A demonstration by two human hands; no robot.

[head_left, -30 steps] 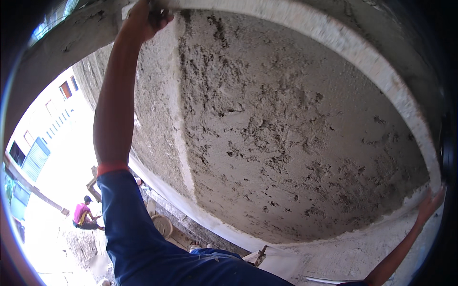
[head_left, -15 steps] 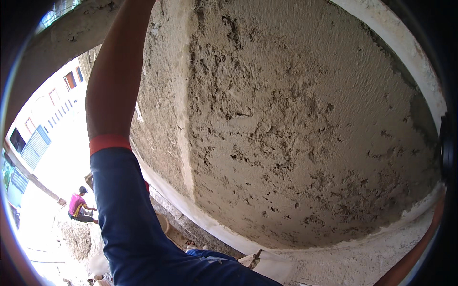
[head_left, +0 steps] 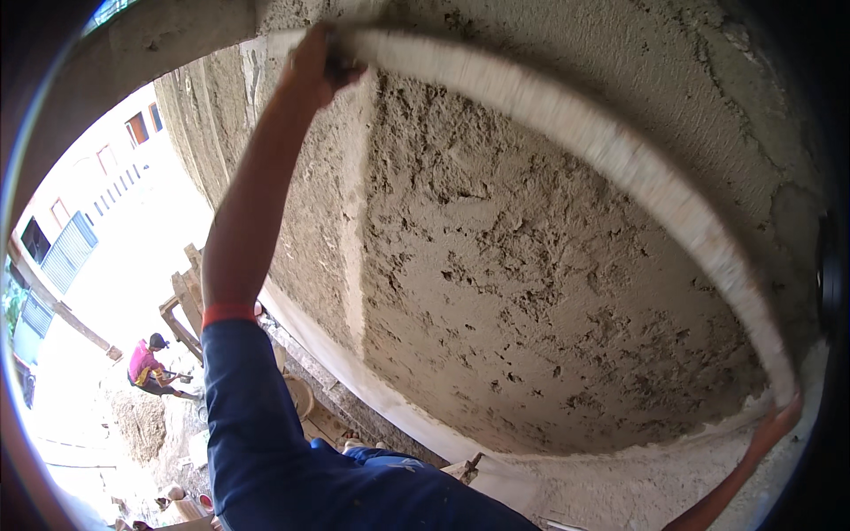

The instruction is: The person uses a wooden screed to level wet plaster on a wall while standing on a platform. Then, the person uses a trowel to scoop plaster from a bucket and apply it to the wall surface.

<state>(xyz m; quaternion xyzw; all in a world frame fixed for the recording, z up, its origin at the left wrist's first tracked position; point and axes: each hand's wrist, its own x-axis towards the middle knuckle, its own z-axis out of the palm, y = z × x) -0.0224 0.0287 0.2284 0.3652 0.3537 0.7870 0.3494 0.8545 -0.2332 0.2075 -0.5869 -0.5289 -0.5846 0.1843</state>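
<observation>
A long, pale screed board (head_left: 620,157), bowed by the lens and smeared by motion, lies slantwise across a plastered wall (head_left: 505,265). My left hand (head_left: 317,71) is wrapped round its upper left end, near a smooth vertical plaster strip (head_left: 354,221). Far to the right and lower down, my right hand (head_left: 779,425) grips the other end, its fingers partly hidden. Rough, pitted plaster shows below the board. Above it the plaster is wet and smoother, with ridges. Whether the board presses on the wall along its whole length, I cannot tell.
A co-worker (head_left: 149,365) in a pink top crouches far below at the left, beside a mound of sand (head_left: 140,425). Wooden framing (head_left: 186,301) stands near the wall's left edge. A round bucket (head_left: 301,398) sits below my left arm. Pale buildings edge the far left.
The board has come down the wall from the upper right edge. My left hand has dropped into view with it, and my right hand now shows at the lower end.
</observation>
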